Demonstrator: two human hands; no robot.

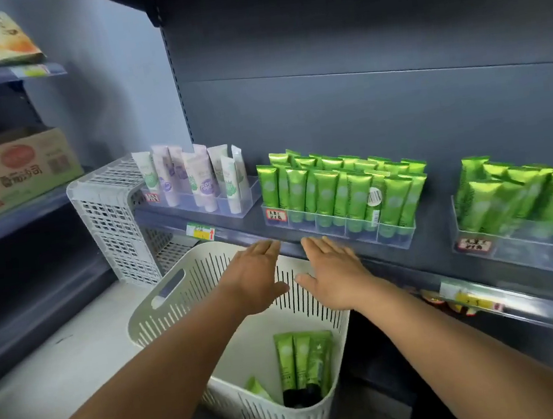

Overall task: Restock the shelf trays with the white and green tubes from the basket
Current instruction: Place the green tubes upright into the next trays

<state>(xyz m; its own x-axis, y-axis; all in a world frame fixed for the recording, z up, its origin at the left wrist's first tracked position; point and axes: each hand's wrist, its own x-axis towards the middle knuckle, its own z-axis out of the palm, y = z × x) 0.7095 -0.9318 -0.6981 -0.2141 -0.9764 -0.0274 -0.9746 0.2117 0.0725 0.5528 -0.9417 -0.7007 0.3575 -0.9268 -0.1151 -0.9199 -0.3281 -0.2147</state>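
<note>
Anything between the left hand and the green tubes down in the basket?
Head view: nothing between them. The left hand hovers flat over the basket opening; below it only bare basket interior down to the green tubes.

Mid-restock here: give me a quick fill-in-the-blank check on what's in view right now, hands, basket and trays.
1. The left hand and right hand are both ____, holding nothing.
2. The tubes left in the basket are ____ in colour.
3. The white tubes stand in the tray to the ____ of the middle tray of green tubes.
4. The cardboard box sits on the shelf at far ____.

Missing words: open; green; left; left
</note>
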